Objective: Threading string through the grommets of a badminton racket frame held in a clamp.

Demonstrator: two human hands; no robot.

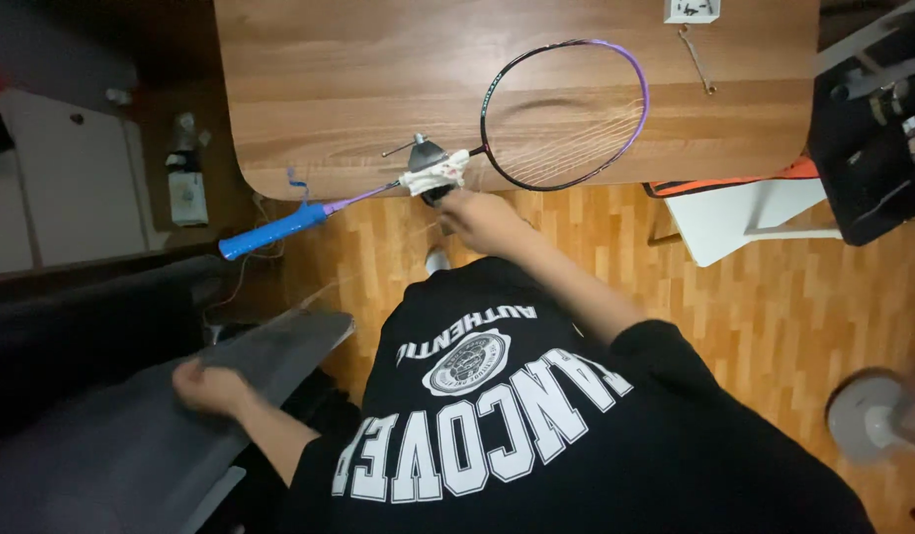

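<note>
A badminton racket (566,114) with a purple-and-black frame and a blue grip lies across the edge of a wooden table (358,79), its handle sticking out to the left. White tape or cloth (433,176) is wrapped around the shaft near the head, beside a small dark clamp-like tool (425,154). My right hand (487,220) reaches to that spot and touches the shaft just below the wrapping; a thin string runs from there. My left hand (212,386) rests low at the left, fingers curled on a grey flat surface (131,435).
A metal wrench (697,61) and a small white box (692,10) lie at the table's far right. A black machine (872,129) stands at the right, a white panel (744,213) below it. A fan base (872,415) sits on the parquet floor.
</note>
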